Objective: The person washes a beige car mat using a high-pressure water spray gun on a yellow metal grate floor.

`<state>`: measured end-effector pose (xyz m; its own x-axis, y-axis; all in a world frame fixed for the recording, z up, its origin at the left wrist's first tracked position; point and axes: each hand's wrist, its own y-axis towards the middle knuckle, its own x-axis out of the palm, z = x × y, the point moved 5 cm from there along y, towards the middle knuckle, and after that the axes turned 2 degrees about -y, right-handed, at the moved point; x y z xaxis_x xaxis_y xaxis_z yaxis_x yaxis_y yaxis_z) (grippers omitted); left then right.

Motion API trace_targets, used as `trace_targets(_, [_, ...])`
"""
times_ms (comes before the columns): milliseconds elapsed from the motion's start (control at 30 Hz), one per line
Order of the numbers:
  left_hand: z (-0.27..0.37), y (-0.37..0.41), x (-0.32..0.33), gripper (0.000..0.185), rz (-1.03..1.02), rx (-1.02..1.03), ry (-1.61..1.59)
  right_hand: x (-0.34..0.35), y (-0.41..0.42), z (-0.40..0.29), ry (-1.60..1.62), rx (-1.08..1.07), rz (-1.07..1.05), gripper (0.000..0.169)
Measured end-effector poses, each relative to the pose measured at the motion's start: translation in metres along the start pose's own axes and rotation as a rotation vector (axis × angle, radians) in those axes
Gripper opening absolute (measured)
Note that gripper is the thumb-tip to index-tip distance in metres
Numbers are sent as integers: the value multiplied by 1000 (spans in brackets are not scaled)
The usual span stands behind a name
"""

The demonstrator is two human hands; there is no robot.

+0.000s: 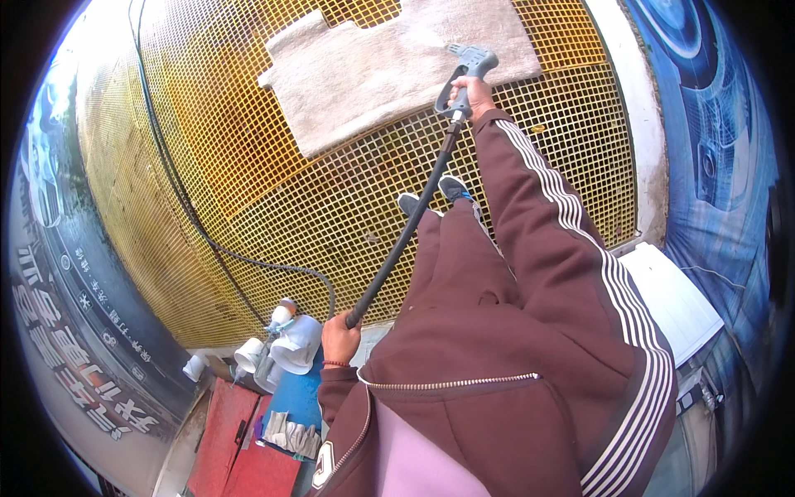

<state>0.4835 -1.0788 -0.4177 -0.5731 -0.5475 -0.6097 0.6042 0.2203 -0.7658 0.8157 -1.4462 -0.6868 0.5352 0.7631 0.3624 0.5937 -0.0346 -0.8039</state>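
Observation:
My right hand grips the handle of a grey pressure-washer spray gun. From its nozzle a white spray fans onto a beige carpet mat with an irregular cut outline. The mat lies flat on yellow floor grating. Below the gun hangs a thick black hose, joined to it by a metal coupling. My left hand, with a red bead bracelet at the wrist, is closed around the lower part of that hose, near my waist.
Dark hose runs across the grating at left. White plastic containers and folded cloths sit by a red cabinet. A white panel stands at right, beside a low white wall and blue printed sheeting.

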Motion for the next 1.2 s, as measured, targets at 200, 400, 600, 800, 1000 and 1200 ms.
trace_targets(200, [-3,0,4,14,-4,-19,-34,9,-13,-10,54,-33,-26,9])
trace_targets(400, [33,14,4,17,94,71,-17,-33,-27,-58,87,-266,178,12])
trace_targets(600, [4,9,2,17,27,16,-31,-5,-11,-24,75,-109,61,14])
trace_targets(800, [-24,-6,6,17,17,-71,-50,46,-14,8,10,-2,-107,12])
trace_targets(1000, [20,8,11,20,85,32,-68,-2,0,-33,97,-116,19,11])
trace_targets(1200, [35,14,14,21,80,22,-92,-25,9,-27,124,-37,-54,10])
